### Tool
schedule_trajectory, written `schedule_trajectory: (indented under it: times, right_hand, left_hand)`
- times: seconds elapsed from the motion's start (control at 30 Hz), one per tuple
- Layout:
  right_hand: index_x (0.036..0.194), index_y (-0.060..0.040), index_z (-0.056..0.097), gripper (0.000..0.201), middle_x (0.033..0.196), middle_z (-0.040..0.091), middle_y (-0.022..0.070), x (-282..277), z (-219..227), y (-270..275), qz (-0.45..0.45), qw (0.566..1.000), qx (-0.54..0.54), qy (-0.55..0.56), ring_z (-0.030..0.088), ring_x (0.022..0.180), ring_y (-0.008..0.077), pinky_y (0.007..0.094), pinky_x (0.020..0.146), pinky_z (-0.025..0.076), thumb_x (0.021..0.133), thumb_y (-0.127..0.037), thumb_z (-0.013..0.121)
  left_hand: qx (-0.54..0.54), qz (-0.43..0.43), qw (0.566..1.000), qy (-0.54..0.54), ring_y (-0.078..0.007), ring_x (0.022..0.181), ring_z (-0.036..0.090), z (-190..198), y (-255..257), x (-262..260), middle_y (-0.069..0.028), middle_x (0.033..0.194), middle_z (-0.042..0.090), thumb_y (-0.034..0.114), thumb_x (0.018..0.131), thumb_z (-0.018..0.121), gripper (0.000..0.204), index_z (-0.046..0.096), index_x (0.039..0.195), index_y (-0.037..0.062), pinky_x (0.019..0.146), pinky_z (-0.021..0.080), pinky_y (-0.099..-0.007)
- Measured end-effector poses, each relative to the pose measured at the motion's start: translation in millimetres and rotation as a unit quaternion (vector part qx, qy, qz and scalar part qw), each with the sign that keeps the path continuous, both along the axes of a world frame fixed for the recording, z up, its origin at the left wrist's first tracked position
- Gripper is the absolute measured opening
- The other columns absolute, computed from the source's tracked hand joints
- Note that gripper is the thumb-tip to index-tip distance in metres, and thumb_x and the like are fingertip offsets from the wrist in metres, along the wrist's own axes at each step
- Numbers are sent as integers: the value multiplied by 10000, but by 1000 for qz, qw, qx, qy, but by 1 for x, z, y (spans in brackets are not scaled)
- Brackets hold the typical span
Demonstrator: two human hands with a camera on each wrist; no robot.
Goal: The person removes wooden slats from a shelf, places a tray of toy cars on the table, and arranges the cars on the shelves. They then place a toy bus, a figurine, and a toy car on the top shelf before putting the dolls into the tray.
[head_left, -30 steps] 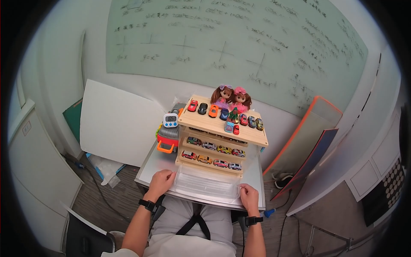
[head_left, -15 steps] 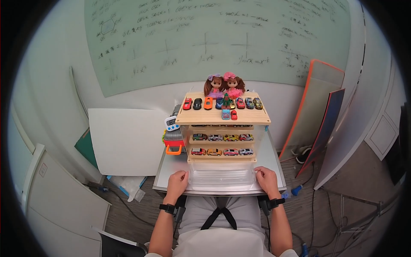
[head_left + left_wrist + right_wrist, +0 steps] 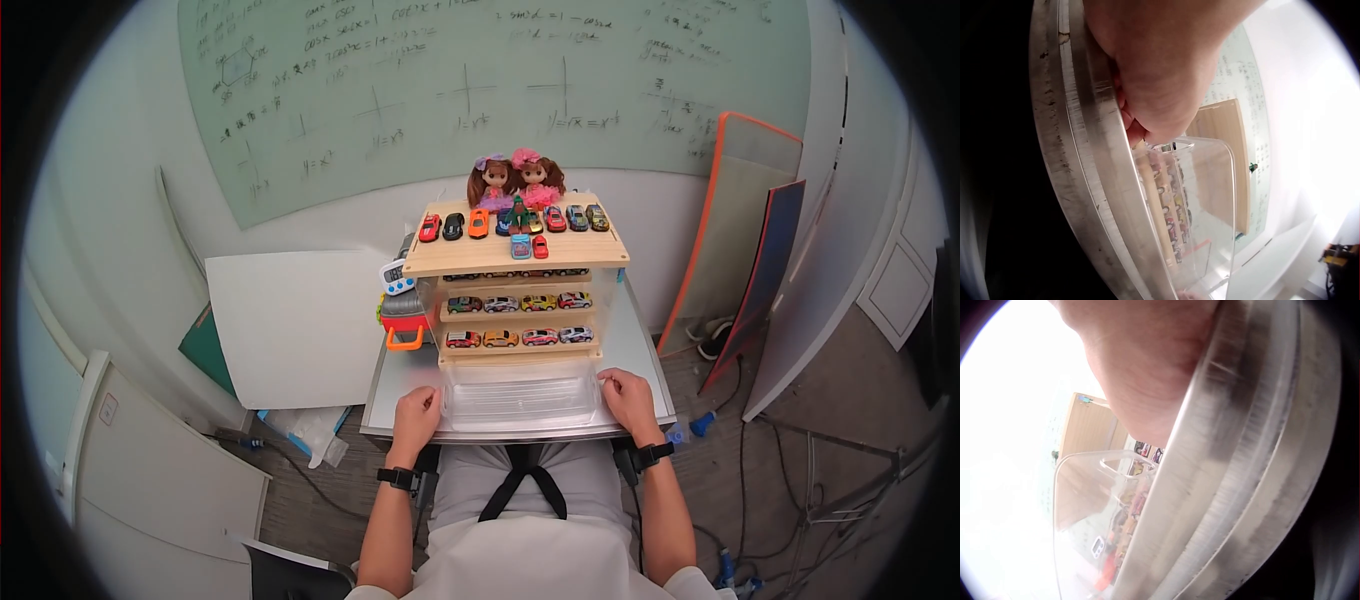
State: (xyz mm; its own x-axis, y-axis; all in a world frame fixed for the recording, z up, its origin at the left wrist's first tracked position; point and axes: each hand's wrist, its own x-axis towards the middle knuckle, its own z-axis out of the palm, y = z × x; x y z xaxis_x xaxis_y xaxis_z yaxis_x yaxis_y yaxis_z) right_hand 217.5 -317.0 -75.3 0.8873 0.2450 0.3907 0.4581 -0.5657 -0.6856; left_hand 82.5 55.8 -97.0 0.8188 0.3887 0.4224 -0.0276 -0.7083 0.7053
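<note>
A clear plastic bin (image 3: pixel 522 397) lies at the front of the table, between my two hands. My left hand (image 3: pixel 416 414) rests at the table edge beside the bin's left end, its fingers loosely curled. My right hand (image 3: pixel 628 402) rests likewise by the right end, with its fingertips close to the bin's rim. In the right wrist view, the bin's side handle slot (image 3: pixel 1124 466) shows with no fingers through it. Behind the bin stands a wooden tiered display shelf (image 3: pixel 540 258), with rows of toy cars (image 3: pixel 500 339) on its steps.
Two dolls (image 3: pixel 515 185) and more toy cars sit on the shelf's top board. A white timer (image 3: pixel 396 278) and a grey-red case with an orange handle (image 3: pixel 405 338) stand left of it. The metal table edge (image 3: pixel 1116 187) runs beneath my hands. Panels (image 3: pixel 735 240) lean at right.
The head view has swung right and levelled out, so the shelf and bin now appear straight ahead. Both hands keep their places beside the bin.
</note>
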Motion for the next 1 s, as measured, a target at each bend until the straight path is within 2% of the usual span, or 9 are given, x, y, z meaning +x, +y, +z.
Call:
schedule_trajectory:
  times: [0.4, 0.47, 0.5, 0.57, 0.6, 0.67, 0.83, 0.9, 1.0]
  right_hand:
    - [1007, -82, 789, 209, 810, 716, 193, -1, 1, 1, -4, 1000, -1, 7, 692, 726, 364, 437, 706, 548, 903, -119, 612]
    - [1008, -83, 788, 208, 812, 716, 193, 0, 0, 1, -2, 1000, 1, 2, 693, 730, 363, 439, 707, 548, 904, -121, 612]
    - [1007, -84, 788, 207, 812, 716, 193, 0, -1, 1, -1, 1000, 4, -4, 694, 732, 363, 439, 706, 548, 904, -121, 613]
    - [1007, -85, 788, 205, 811, 715, 193, 0, -1, 0, 1, 1000, 3, -9, 694, 734, 362, 439, 705, 548, 904, -122, 614]
    - [1007, -86, 787, 204, 808, 714, 191, -1, 0, 0, 0, 1000, 1, -5, 693, 732, 363, 440, 702, 547, 905, -122, 615]
    - [1007, -87, 787, 202, 806, 713, 190, 0, 0, 1, 3, 1000, -2, -3, 692, 730, 364, 440, 698, 546, 905, -122, 616]
    - [1009, -87, 785, 200, 792, 708, 183, 0, -1, 1, 4, 1000, -7, -21, 686, 716, 361, 437, 688, 541, 904, -116, 617]
    - [1010, -86, 785, 200, 792, 708, 184, -1, -2, 1, 3, 1000, -10, -21, 685, 715, 360, 437, 688, 541, 905, -115, 617]
    - [1013, -84, 784, 201, 790, 706, 186, 0, 0, 1, 3, 1000, -8, -18, 685, 711, 359, 437, 685, 540, 907, -114, 615]
  left_hand:
    - [-6, -4, 1000, -6, -447, 667, 575, -1, 2, 0, -272, 767, 585, 187, 979, 655, 299, 603, 827, -65, 616, 461, -464]
    - [-32, -18, 999, -19, -329, 599, 598, -5, 6, 2, -205, 694, 620, 220, 999, 658, 343, 624, 802, -59, 581, 458, -410]
    - [-33, -17, 999, -18, -329, 599, 598, -5, 8, 2, -205, 694, 620, 220, 999, 658, 343, 624, 802, -59, 581, 458, -410]
    - [-212, -49, 975, 49, -143, 583, 574, 1, 16, 3, -51, 649, 620, 286, 1031, 651, 390, 664, 789, -18, 548, 440, -299]
    - [-215, -47, 974, 49, -143, 583, 574, 6, 20, 4, -51, 649, 620, 286, 1031, 651, 390, 664, 789, -18, 548, 440, -299]
    - [-338, -85, 933, 84, -35, 610, 529, 16, 33, 7, 55, 676, 580, 345, 1054, 631, 397, 680, 809, 37, 537, 401, -211]
    - [-296, -117, 933, 165, -34, 538, 489, 26, 41, 26, 50, 666, 582, 346, 1067, 617, 398, 664, 793, 61, 487, 365, -211]
    - [-246, -84, 963, 77, -32, 535, 483, 15, 38, 32, 49, 629, 564, 346, 1063, 622, 420, 657, 757, 60, 480, 357, -214]
    - [-220, -54, 973, 30, -28, 522, 468, 5, 35, 33, 48, 601, 548, 342, 1062, 625, 437, 647, 728, 60, 476, 349, -217]
